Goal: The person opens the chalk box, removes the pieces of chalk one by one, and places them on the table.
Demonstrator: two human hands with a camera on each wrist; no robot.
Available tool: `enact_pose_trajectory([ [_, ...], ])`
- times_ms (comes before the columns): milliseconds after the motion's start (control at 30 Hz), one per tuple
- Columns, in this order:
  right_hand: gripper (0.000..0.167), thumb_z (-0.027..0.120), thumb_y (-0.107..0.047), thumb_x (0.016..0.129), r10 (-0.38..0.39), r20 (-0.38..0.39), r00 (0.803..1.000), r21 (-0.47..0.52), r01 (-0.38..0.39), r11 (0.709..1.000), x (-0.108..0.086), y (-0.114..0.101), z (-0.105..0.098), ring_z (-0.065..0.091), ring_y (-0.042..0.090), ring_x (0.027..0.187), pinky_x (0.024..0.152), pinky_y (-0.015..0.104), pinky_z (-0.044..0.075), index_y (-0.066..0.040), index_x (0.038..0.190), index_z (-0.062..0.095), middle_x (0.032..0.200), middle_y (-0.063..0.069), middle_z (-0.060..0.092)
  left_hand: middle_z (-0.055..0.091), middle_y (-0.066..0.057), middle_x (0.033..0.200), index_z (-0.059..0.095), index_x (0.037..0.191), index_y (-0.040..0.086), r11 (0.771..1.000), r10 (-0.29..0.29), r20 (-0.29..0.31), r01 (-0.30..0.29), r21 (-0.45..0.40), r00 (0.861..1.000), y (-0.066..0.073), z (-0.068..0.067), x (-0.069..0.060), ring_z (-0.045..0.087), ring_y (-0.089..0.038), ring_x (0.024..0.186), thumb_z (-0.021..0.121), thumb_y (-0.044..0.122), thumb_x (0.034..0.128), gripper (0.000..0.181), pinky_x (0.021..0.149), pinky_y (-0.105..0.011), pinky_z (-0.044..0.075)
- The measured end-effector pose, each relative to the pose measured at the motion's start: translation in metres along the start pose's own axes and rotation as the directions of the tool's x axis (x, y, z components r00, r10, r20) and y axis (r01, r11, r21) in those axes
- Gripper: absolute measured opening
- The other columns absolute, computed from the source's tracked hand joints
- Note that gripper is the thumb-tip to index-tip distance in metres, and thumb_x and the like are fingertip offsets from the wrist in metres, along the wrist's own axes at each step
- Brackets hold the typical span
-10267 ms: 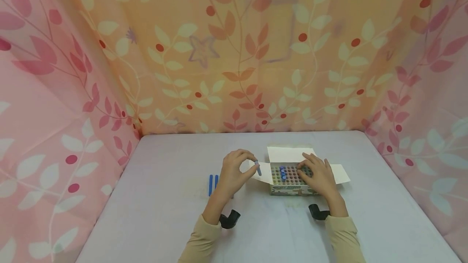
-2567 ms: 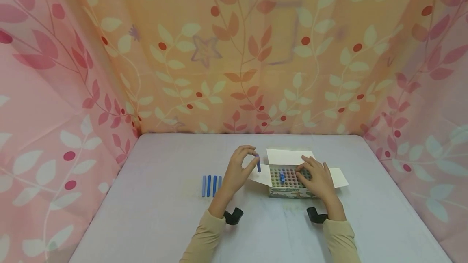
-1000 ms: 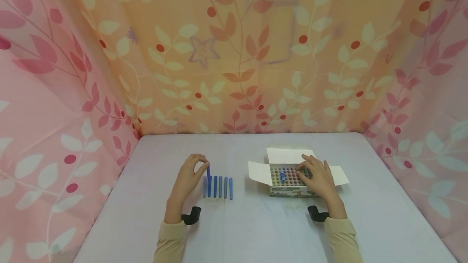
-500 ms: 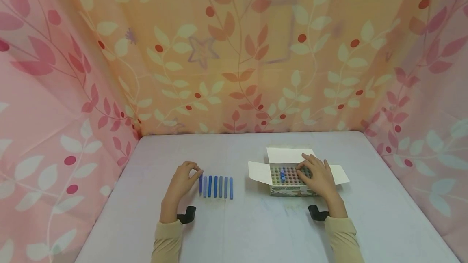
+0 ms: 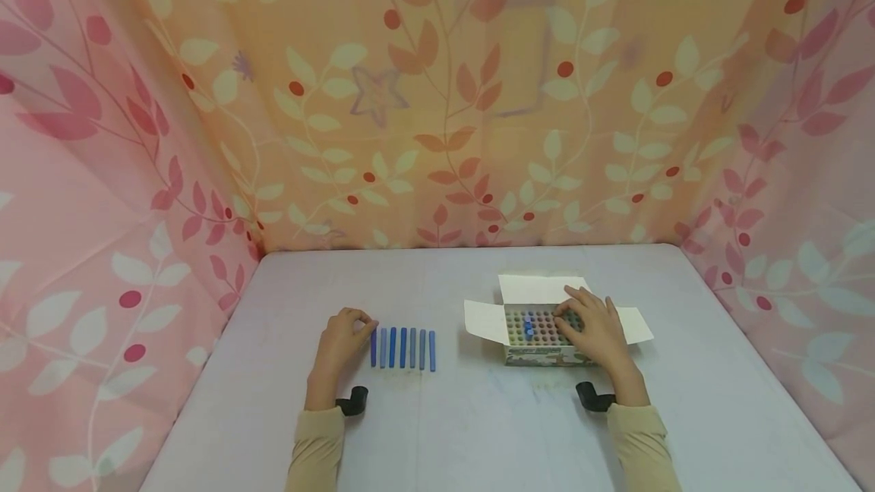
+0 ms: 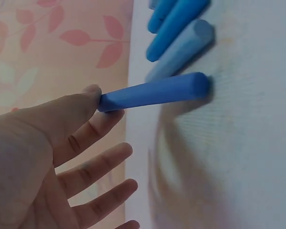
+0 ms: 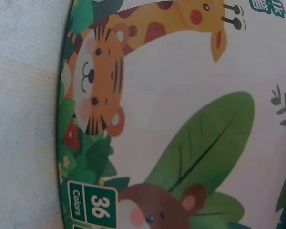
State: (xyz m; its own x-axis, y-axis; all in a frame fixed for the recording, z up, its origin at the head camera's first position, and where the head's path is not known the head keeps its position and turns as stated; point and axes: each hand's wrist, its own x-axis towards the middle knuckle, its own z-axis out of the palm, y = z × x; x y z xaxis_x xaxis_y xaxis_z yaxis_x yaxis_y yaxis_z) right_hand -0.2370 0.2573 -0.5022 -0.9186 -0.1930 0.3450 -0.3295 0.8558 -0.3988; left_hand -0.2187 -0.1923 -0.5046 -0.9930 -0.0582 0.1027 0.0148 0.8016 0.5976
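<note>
In the head view, my left hand is at the left end of a row of blue chalk sticks. Its thumb and index finger pinch the top of a dark blue chalk stick, whose lower end is at the tabletop; the other fingers are spread. My right hand rests on the right side of an open chalk box, fingers over the holed tray, part of which it hides. A few blue chalk sticks stand in the tray's holes. The right wrist view shows only the box's animal-printed front.
White box flaps stand out at the left, back and right. Each wrist wears a black camera mount, left and right. Patterned cloth encloses the white table.
Chalk sticks have gone from the box into the row, which has grown longer. My left hand carried the dark blue stick from the box to the row's left end. The right hand stayed put.
</note>
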Motion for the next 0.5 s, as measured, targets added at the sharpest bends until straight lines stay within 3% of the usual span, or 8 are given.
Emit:
enact_pose_trajectory([
  [500,0.01,0.07,-0.025,0.081,0.009,0.007,1.0,0.003,-0.009,1.0,0.0,-0.004,-0.003,0.031,0.04,0.131,0.105,0.066,0.008,-0.022,0.084,0.061,0.138,0.014,0.045,0.059,-0.016,0.112,0.07,0.086,0.008,0.997,0.014,-0.089,-0.007,0.083,0.996,-0.011,0.018,0.002,0.05,-0.039,0.11,0.066,0.03,0.086,0.022,0.088,-0.054,0.041],
])
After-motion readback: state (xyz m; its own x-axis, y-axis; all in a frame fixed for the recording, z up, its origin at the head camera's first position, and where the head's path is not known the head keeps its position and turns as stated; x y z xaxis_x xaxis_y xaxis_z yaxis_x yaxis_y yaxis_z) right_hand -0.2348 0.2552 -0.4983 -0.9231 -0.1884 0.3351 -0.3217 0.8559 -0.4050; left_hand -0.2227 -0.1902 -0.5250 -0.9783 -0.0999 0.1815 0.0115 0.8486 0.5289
